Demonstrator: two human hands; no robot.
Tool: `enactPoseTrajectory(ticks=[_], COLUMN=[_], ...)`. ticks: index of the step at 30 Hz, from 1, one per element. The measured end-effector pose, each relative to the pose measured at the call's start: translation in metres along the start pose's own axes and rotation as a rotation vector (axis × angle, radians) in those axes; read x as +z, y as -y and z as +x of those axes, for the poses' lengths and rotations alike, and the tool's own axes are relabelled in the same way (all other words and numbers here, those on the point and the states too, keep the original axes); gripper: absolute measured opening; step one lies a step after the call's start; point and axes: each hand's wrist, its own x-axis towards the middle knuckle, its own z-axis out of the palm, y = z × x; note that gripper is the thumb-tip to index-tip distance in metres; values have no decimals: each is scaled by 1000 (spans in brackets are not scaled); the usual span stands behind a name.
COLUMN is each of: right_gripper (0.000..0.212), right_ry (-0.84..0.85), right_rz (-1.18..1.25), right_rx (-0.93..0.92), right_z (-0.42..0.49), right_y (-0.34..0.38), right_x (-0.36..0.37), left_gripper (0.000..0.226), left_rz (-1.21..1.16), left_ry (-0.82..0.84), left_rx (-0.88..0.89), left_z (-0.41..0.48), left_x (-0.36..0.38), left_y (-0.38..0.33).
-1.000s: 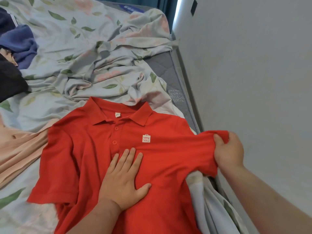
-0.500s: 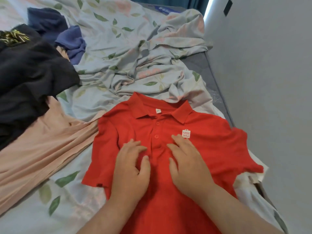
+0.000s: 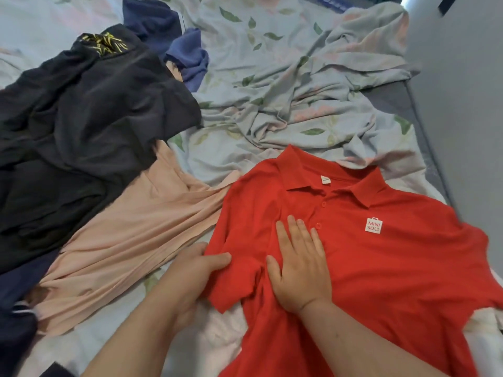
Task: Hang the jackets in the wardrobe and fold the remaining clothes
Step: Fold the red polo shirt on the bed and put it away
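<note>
Left hand [image 3: 202,263] now pinches the sleeve [image 3: 231,270] of the red polo shirt [image 3: 381,268], thumb on top and fingers tucked under the cloth; half a second ago it lay flat on the chest. Right hand [image 3: 300,265] has stayed on the front, fingers spread and pressing flat just left of the buttons. That suggests smoothing is over and the first fold, sleeve inward, is starting. The shirt lies face up on the bed [image 3: 272,77], collar away from the person, its right edge near the wall [image 3: 462,104]. Beside the gripped sleeve a pink garment [image 3: 130,235] touches the shirt, with a black garment [image 3: 81,118] and blue clothes [image 3: 187,55] piled beyond. Rumpled sheet under the collar may spoil a flat fold.
</note>
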Motion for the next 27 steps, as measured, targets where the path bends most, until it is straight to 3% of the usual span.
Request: enactPoseTrajectory(ticks=[2,3,5,8,12,18,23,27], right_gripper=[71,74,79,81,77,72,76,67], right_ry=[12,10,-9,-19,21,27,103,75], right_rz=[-2,2,25,44,1,1,31,273], right_rx=[-9,-16,-10,-13,-26,-22,-100,-30], right_z=[0,0,1,2,2,2,-1,-13], right_y=[1,1,1,1,-1,0,0,5], right_x=[-1,-1,-1,-1,2,-1,-14,-32], left_gripper=[15,16,12,9,27,32,37,18], left_rz=[-335,-373,-141,76,-165,15,205,-28], left_ry=[135,176,227,194,39,-370,-405,-272], left_rx=[-167,-255,-309,-177,-38,279,311,301], left_z=[-1,-1,0,3,5,33,66,60], left_x=[-15,-22,-29,-21,-2,-57,-90,-69], left_y=[-13,-17,-19,-16,-30,-97,-119,-107])
